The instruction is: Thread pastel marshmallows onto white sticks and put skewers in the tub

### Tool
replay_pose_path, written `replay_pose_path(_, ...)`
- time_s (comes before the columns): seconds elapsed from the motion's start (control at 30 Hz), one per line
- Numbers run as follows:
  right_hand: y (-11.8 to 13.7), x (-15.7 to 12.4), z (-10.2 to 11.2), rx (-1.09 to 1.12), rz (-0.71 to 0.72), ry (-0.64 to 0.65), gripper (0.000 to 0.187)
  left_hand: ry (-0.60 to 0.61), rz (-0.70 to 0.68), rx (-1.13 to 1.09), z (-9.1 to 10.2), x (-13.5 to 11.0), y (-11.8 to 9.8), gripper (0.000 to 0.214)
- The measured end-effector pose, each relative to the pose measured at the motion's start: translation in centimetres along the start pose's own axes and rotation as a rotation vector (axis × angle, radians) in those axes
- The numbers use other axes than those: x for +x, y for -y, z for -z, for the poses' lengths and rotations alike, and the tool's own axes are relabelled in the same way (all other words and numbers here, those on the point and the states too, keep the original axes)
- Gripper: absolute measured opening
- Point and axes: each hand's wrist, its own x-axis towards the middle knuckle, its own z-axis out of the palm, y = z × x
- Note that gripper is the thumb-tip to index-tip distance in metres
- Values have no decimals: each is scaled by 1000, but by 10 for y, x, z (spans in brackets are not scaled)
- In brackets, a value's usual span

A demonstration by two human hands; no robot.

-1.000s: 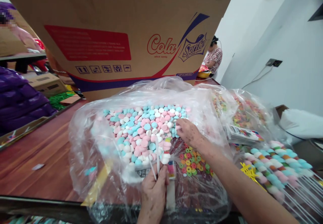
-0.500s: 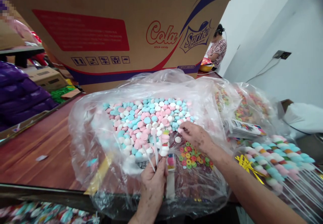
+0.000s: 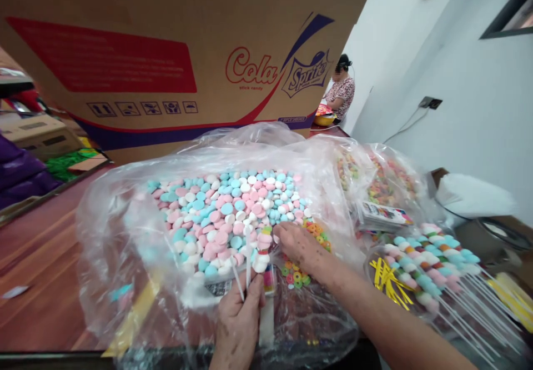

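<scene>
My left hand (image 3: pixel 241 309) is closed around several white sticks (image 3: pixel 249 256). Beside them stands a candy skewer (image 3: pixel 264 248) with pink, white, red and yellow-green pieces stacked on it, its base at my left fingertips. My right hand (image 3: pixel 295 245) is pinched just right of the skewer's top, with a pink marshmallow (image 3: pixel 275 239) partly showing at the fingertips. Behind both hands, pink, blue and white marshmallows (image 3: pixel 225 209) lie heaped on a clear plastic bag (image 3: pixel 116 220). Gummy rings (image 3: pixel 295 274) lie under my right wrist, partly hidden by it.
A large cardboard box (image 3: pixel 145 42) stands behind the bag. On the right are finished candy skewers (image 3: pixel 437 259), yellow ties (image 3: pixel 389 284), a stack of printed cards (image 3: pixel 381 214) and bagged gummy rings (image 3: pixel 377 178). A person (image 3: pixel 341 92) sits in the background.
My right hand has moved left from the edge of the marshmallow heap to the skewer's top. My left hand still grips the sticks. The whole view has shifted to the right.
</scene>
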Motion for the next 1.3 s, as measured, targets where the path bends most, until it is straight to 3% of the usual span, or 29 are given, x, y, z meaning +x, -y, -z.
replay_pose_path(0.1, -8, 4, 6, 441, -219, -225, 8, 70, -33, 35, 2, -1, 0, 40)
replay_pose_path(0.17, -12, 5, 14, 867, -309, -326, 12, 92, -82, 80, 3, -2, -3, 36)
replay_pose_path(0.23, -12, 4, 21, 1228, -354, -323, 25, 120, -116, 127, 3, -3, -8, 36)
replay_pose_path(0.33, -8, 3, 30, 1446, -392, -264, 29, 154, -112, 168, 3, -4, -13, 32)
replay_pose_path(0.57, -3, 3, 30, 1445, -365, -252, 24, 160, -111, 208, 3, -4, -15, 32)
replay_pose_path(0.73, -3, 2, 31, 1363, -268, -244, 22, 182, -125, 201, 3, -3, -15, 30)
replay_pose_path(1.13, -9, -13, 23, 743, -75, -197, 24, 111, -146, 206, 3, -2, -9, 36)
replay_pose_path(1.3, -3, -17, 24, 701, -47, -201, 26, 80, -133, 167, 3, -1, -10, 39)
